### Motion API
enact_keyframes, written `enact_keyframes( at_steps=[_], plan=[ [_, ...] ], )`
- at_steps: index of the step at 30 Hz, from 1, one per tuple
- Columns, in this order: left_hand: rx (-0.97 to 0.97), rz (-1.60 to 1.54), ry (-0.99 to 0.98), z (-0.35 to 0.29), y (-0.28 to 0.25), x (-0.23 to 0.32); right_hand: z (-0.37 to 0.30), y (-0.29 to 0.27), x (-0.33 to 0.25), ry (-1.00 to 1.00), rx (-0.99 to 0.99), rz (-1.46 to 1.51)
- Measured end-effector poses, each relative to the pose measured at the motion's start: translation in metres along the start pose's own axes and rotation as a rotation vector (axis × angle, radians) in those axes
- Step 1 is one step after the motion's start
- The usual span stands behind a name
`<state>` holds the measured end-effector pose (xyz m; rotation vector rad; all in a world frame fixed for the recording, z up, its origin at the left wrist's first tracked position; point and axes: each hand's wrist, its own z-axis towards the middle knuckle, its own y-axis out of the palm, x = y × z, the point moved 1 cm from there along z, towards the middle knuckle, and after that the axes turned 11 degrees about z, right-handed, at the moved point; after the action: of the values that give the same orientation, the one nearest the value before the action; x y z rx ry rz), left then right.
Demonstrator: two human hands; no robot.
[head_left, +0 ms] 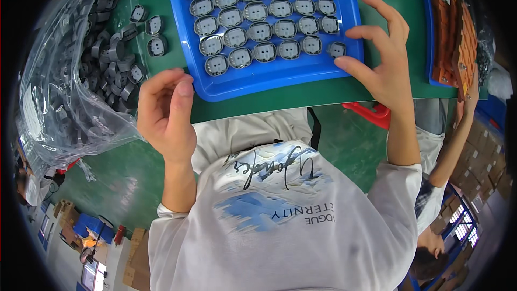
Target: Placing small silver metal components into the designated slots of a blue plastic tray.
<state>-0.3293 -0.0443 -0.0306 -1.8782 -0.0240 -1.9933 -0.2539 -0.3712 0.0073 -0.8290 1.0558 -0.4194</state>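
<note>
A blue tray [229, 90] holds rows of small grey oval plastic parts, each with a pale face and dark holes. My right hand [386, 56] is over the tray's right edge. Its thumb and index finger are spread around one grey part [337, 49] at the right end of the front rows, with the thumb tip close to it; whether they touch it I cannot tell. Beside the tray's front left corner is my left hand [168, 113], its fingers curled in and the thumb against the index finger. No part shows in it.
At the left, a clear plastic bag [48, 102] is full of loose grey parts, with several more lying between bag and tray. All rest on a green table [291, 89]. Brown parts [442, 43] stand in another blue tray at the right, where a co-worker's arm [458, 134] reaches in.
</note>
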Motion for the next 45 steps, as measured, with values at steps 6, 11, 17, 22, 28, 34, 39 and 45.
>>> enact_keyframes(
  at_steps=[6,11,17,22,28,34,39,45],
  plan=[
    [-0.016,-0.028,0.001,0.001,-0.001,-0.003,0.002,-0.002,-0.002,-0.070,-0.051,-0.070],
    [-0.019,-0.032,-0.002,0.001,-0.002,-0.003,0.008,0.002,-0.005,-0.108,-0.053,-0.096],
    [-0.019,-0.014,0.003,0.000,-0.003,-0.004,0.012,0.008,-0.009,-0.143,-0.027,-0.164],
    [-0.027,-0.047,-0.009,0.000,-0.004,-0.003,0.013,0.009,-0.010,-0.147,-0.013,-0.180],
    [-0.035,0.004,-0.003,0.001,-0.004,-0.005,0.009,0.016,-0.004,-0.143,0.050,-0.146],
    [-0.026,-0.026,-0.029,0.001,-0.004,-0.003,0.008,0.016,-0.006,-0.102,0.087,-0.114],
    [-0.033,-0.026,-0.021,0.002,-0.002,-0.001,0.013,0.021,-0.017,-0.138,0.061,-0.030],
    [-0.032,-0.017,-0.023,0.001,-0.003,-0.002,0.028,0.032,-0.028,-0.142,0.031,-0.064]
  ],
)
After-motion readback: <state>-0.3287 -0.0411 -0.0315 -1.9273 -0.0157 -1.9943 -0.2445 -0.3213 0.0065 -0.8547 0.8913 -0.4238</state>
